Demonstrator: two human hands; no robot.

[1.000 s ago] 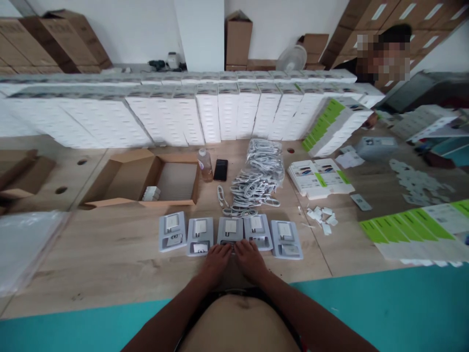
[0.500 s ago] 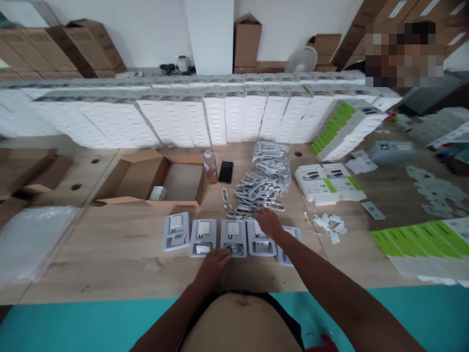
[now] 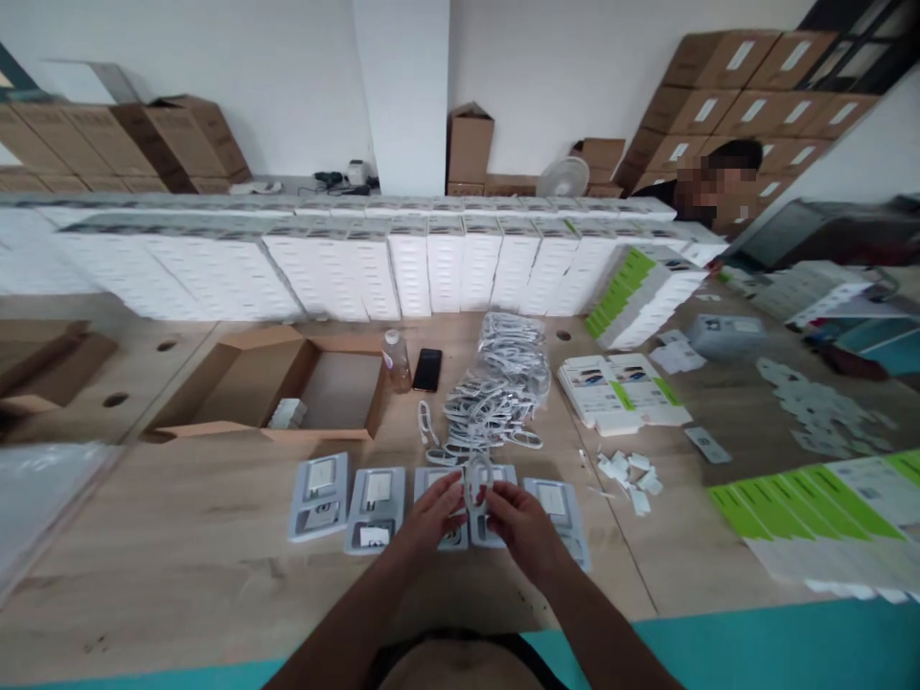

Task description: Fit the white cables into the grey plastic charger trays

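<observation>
A white coiled cable [image 3: 478, 476] forms a small loop above the row of grey packaging trays [image 3: 318, 482] at the table's near edge. The left hand [image 3: 433, 513] and right hand [image 3: 519, 517] pinch it from either side, fingers curled. Half a second ago the right hand reached into the far cable pile [image 3: 495, 393] while the left rested low.

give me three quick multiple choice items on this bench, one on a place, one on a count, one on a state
1. Where is the phone?
A. right of the bottle
B. inside the carton
C. on the green sheets

2. How many trays lie in the row before the person?
A. three
B. five
C. eight

3. What do the hands hold?
A. nothing
B. a coiled cable
C. the bottle

Key: 1 A, the phone lies just right of the bottle. 2 B, five trays lie side by side. 3 B, the left hand and right hand hold a cable over the trays.
</observation>
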